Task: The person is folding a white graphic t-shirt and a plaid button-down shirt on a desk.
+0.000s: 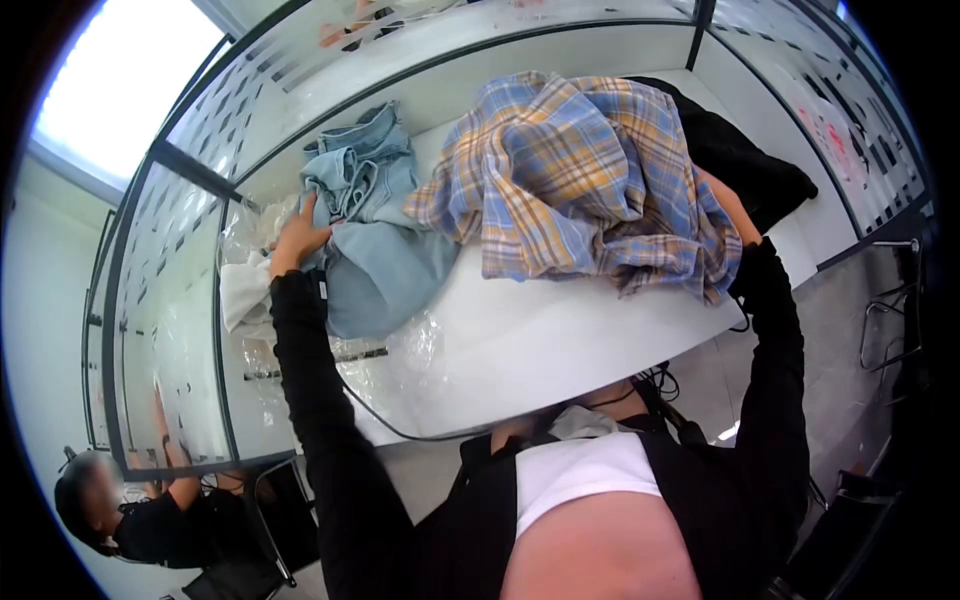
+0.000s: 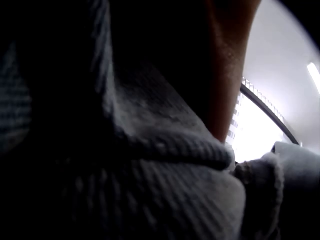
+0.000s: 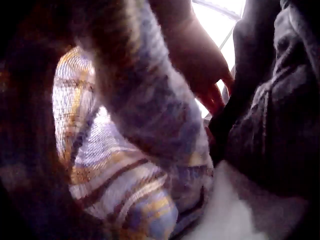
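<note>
Light blue denim jeans [image 1: 385,270] lie bunched on the left of the white table. My left hand [image 1: 298,238] rests at their left edge, thumb and forefinger spread against the cloth. In the left wrist view, dark denim folds [image 2: 175,150] fill most of the picture, hiding much of the hand. A blue and yellow plaid shirt [image 1: 560,170] is heaped at the middle. At its right side is my right hand [image 1: 730,208], partly covered by the shirt. The right wrist view has its fingers [image 3: 212,97] extended between the shirt and a black garment [image 3: 270,110].
Crumpled clear plastic [image 1: 420,340] and a white cloth [image 1: 245,295] lie at the table's left. Framed clear panels [image 1: 170,330] border the table [image 1: 530,340]. A cable [image 1: 385,425] runs along its front edge. Another person [image 1: 150,520] sits at lower left.
</note>
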Available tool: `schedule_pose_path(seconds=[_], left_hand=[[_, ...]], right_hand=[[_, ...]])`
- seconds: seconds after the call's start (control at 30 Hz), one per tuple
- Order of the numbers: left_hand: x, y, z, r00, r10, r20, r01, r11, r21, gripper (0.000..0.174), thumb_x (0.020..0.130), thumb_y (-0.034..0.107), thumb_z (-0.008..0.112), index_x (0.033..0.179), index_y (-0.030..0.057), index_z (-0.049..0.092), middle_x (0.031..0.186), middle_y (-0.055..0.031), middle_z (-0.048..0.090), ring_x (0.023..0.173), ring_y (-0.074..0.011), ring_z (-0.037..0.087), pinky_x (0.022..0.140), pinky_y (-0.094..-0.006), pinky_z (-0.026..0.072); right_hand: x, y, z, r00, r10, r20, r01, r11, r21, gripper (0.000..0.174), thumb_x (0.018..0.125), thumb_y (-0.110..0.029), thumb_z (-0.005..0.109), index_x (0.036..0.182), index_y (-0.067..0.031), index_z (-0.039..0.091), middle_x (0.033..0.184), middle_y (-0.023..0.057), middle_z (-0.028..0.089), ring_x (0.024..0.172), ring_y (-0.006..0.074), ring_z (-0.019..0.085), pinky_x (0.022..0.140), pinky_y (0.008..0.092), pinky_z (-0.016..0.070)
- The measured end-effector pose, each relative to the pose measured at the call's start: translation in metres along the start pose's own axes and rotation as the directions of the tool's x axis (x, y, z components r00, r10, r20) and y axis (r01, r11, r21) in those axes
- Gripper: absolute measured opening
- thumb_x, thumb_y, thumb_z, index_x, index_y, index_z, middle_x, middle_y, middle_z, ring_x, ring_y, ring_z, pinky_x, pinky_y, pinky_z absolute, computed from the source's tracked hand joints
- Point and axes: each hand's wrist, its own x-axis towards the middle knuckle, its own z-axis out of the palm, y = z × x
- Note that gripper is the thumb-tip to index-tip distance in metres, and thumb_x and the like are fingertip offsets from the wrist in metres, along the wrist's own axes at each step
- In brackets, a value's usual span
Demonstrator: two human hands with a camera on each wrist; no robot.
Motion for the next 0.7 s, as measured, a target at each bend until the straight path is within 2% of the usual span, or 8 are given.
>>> schedule_pose_path(seconds=[0.03, 0.13, 0.4, 0.5, 0.57, 0.6, 0.67, 0.7], left_hand=[[0.020, -0.019, 0.010, 0.992, 0.125, 0.031, -0.119, 0.981, -0.152, 0.096, 0.064, 0.068, 0.060, 0.141, 0.0287, 0.018, 0.135, -0.0249, 0.034, 0.123, -0.0454, 0.034, 0.093, -0.0657, 0.0239], [0.005, 0.001, 0.007, 0.997, -0.082, -0.001, 0.082, 0.997, 0.014, 0.100, 0.063, 0.071, 0.059, 0.141, 0.0324, 0.011, 0.139, -0.0240, 0.026, 0.126, -0.0480, 0.025, 0.088, -0.0744, 0.0142], [0.007, 0.021, 0.000, 0.979, -0.201, -0.039, 0.204, 0.961, 0.184, 0.089, 0.070, 0.068, 0.054, 0.140, 0.0308, 0.014, 0.140, -0.0207, 0.025, 0.127, -0.0460, 0.022, 0.091, -0.0727, 0.0128], [-0.009, 0.045, -0.003, 0.954, -0.177, -0.242, 0.252, 0.911, 0.327, 0.079, 0.075, 0.055, 0.059, 0.137, 0.0224, 0.023, 0.133, -0.0193, 0.035, 0.124, -0.0406, 0.030, 0.091, -0.0717, 0.0166], [-0.040, 0.075, -0.010, 0.872, 0.219, -0.437, -0.079, 0.945, 0.317, 0.078, 0.073, 0.050, 0.064, 0.135, 0.0208, 0.028, 0.130, -0.0191, 0.038, 0.122, -0.0383, 0.033, 0.091, -0.0694, 0.0201], [-0.056, 0.094, -0.016, 0.758, 0.389, -0.524, -0.237, 0.912, 0.335, 0.077, 0.072, 0.047, 0.066, 0.134, 0.0200, 0.030, 0.128, -0.0190, 0.039, 0.121, -0.0371, 0.035, 0.091, -0.0682, 0.0218], [-0.096, 0.151, -0.040, 0.571, 0.614, -0.545, -0.772, 0.628, -0.100, 0.072, 0.070, 0.037, 0.071, 0.131, 0.0229, 0.037, 0.134, -0.0166, 0.034, 0.123, -0.0370, 0.032, 0.092, -0.0635, 0.0246], [-0.130, 0.182, -0.051, 0.494, 0.655, -0.572, -0.823, 0.564, -0.065, 0.069, 0.069, 0.034, 0.071, 0.129, 0.0210, 0.040, 0.134, -0.0158, 0.035, 0.123, -0.0354, 0.033, 0.094, -0.0617, 0.0242]], right_hand=[[-0.006, -0.001, 0.002, 1.000, 0.014, 0.010, -0.015, 1.000, 0.014, 0.041, 0.090, -0.019, 0.047, 0.126, -0.0003, 0.044, 0.120, 0.0142, 0.053, 0.104, 0.0238, 0.052, 0.094, 0.0280, 0.0382], [-0.015, -0.002, 0.004, 0.999, 0.037, 0.026, -0.038, 0.998, 0.040, 0.041, 0.090, -0.019, 0.047, 0.126, -0.0006, 0.043, 0.120, 0.0149, 0.052, 0.104, 0.0244, 0.052, 0.094, 0.0283, 0.0381], [0.003, 0.012, -0.010, 0.993, 0.023, 0.118, -0.044, 0.984, 0.173, 0.043, 0.089, -0.020, 0.047, 0.127, -0.0014, 0.042, 0.122, 0.0167, 0.051, 0.105, 0.0262, 0.052, 0.094, 0.0291, 0.0379], [-0.004, 0.016, -0.023, 0.992, -0.104, 0.074, 0.109, 0.991, -0.071, 0.048, 0.086, -0.019, 0.051, 0.130, -0.0031, 0.039, 0.123, 0.0167, 0.050, 0.104, 0.0247, 0.052, 0.093, 0.0297, 0.0387], [-0.022, 0.009, -0.026, 0.963, -0.269, 0.022, 0.253, 0.870, -0.424, 0.060, 0.082, -0.016, 0.059, 0.135, -0.0059, 0.033, 0.124, 0.0157, 0.048, 0.102, 0.0209, 0.052, 0.092, 0.0304, 0.0405], [-0.034, -0.005, -0.028, 0.983, -0.183, 0.006, 0.172, 0.912, -0.373, 0.063, 0.080, -0.015, 0.060, 0.136, -0.0081, 0.031, 0.126, 0.0156, 0.046, 0.104, 0.0227, 0.052, 0.092, 0.0315, 0.0407], [-0.061, -0.035, -0.028, 1.000, -0.011, -0.005, 0.009, 0.966, -0.260, 0.071, 0.077, -0.015, 0.062, 0.138, -0.0125, 0.026, 0.129, 0.0156, 0.042, 0.110, 0.0262, 0.050, 0.093, 0.0336, 0.0410], [-0.066, -0.036, -0.030, 0.999, -0.001, -0.043, -0.006, 0.989, -0.148, 0.076, 0.076, -0.015, 0.065, 0.139, -0.0167, 0.023, 0.130, 0.0139, 0.039, 0.114, 0.0266, 0.047, 0.092, 0.0365, 0.0418]])
